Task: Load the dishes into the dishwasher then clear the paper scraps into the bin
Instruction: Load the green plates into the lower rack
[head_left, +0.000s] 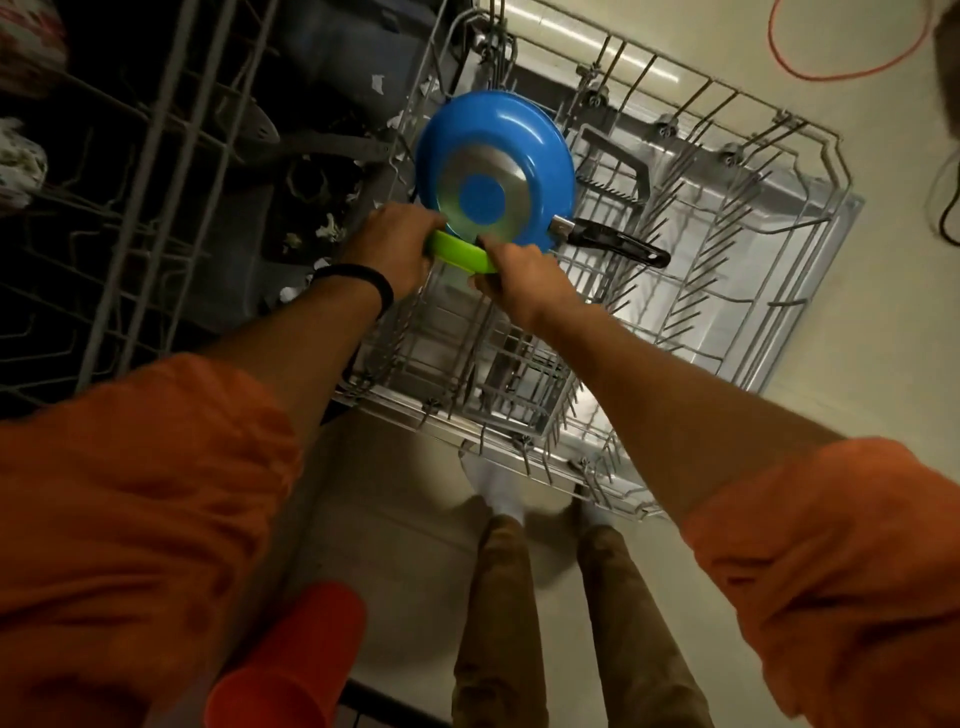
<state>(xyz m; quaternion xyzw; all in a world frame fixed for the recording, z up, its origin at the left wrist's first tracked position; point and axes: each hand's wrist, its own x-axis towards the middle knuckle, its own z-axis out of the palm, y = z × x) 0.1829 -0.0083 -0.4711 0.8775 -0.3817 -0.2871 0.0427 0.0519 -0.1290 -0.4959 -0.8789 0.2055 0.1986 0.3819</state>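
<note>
Centrally: lime-green flat plastic dish (457, 253), seen edge-on, held low over the left part of the grey wire lower dishwasher rack (826, 136). Left hand (389, 244) grips its left end, fingers curled over it; right hand (519, 283) clamps its right end between thumb and fingers. Directly behind the dish, whether touching it cannot be told: blue frying pan (496, 166), standing on edge among the tines, round metal base disc facing the camera, black handle (613, 244) pointing right. Rack built of thin upright tines in rows, drawn out over the open dishwasher door (810, 249), pale grey and smooth. To the left: upper wire rack (171, 130), with a dark tub beneath it and white paper scraps (332, 226) scattered there. Black band (374, 283) on the left wrist; orange sleeves on both arms. Bottom edge: orange plastic cup (291, 660), blurred. Floor (883, 338) pale and smooth; orange cable (810, 62) looped at top right.
</note>
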